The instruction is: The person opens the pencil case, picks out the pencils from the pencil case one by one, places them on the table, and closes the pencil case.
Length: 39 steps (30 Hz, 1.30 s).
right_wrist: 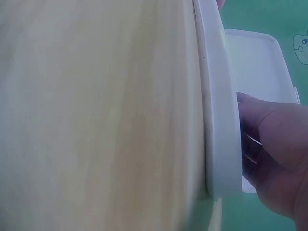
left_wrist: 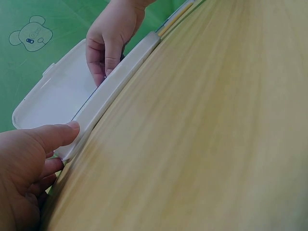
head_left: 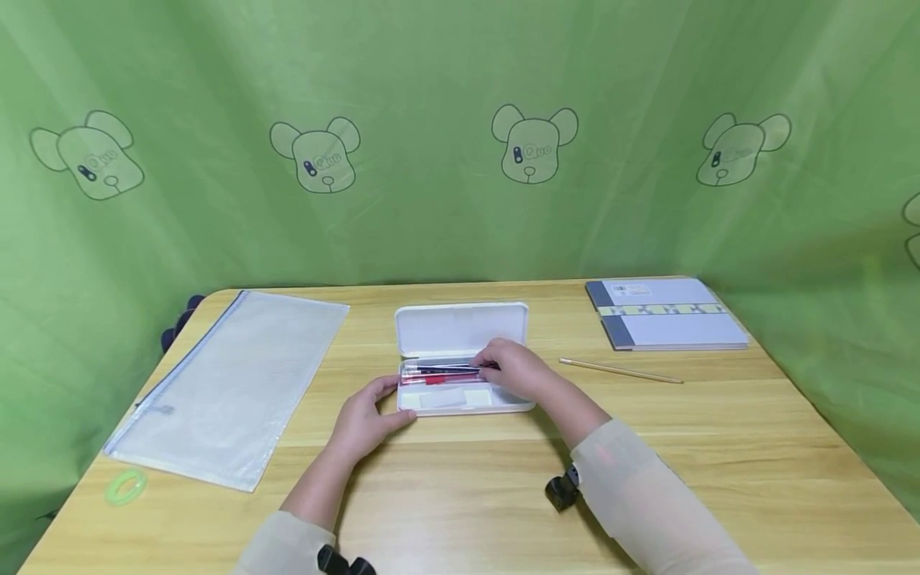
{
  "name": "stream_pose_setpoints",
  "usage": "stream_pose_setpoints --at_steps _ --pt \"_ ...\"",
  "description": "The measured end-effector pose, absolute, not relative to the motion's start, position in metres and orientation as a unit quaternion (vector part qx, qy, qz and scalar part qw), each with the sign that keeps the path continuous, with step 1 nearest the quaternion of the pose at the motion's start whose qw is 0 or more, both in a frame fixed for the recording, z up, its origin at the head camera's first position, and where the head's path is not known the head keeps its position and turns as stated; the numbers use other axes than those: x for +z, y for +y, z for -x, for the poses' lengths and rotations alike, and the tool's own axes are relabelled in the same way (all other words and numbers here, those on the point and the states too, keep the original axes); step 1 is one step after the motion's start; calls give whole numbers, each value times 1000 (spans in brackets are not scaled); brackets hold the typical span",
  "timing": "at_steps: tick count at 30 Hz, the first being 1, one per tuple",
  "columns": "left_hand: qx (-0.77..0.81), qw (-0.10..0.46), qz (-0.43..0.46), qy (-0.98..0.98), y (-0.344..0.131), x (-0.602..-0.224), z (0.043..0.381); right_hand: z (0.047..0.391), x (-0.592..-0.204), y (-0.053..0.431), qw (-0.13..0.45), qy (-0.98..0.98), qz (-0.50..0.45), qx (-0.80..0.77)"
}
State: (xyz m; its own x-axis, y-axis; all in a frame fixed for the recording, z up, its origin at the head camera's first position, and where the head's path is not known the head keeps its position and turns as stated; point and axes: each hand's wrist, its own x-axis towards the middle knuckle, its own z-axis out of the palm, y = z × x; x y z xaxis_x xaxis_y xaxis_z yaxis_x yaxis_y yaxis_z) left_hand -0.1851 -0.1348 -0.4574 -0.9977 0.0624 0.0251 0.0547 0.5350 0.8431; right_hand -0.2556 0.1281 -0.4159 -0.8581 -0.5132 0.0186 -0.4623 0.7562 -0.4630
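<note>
A white pencil case lies on the table with its lid raised at the back. Several pens, dark and red ones, lie along the rear of its tray, and a pale flat rectangle is in front of them. My left hand grips the case's left end, its thumb on the front edge and its fingers by the side. Inside the tray's right part, my right hand pinches a dark pen at the right ends of the row. In the right wrist view the case wall hides those fingertips.
A clear zip pouch lies at the left, with a light green ring near its front corner. Right of the case is a wooden pencil. Notebooks under a patterned band lie at the back right. A green curtain hangs behind the table.
</note>
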Motion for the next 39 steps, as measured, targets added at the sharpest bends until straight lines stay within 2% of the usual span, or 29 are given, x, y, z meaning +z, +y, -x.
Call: stream_pose_setpoints --at_steps 8,15,28,39 --pt "482 5 -35 875 -133 -458 184 251 -408 142 69 915 235 -322" --pt "487 10 -27 873 -134 -458 184 245 -393 173 80 901 225 -363" --pt "484 13 -28 874 -135 -456 184 228 -381 265 50 933 169 -314" --pt "484 14 -28 874 -135 -456 183 220 -393 328 52 959 112 -257"
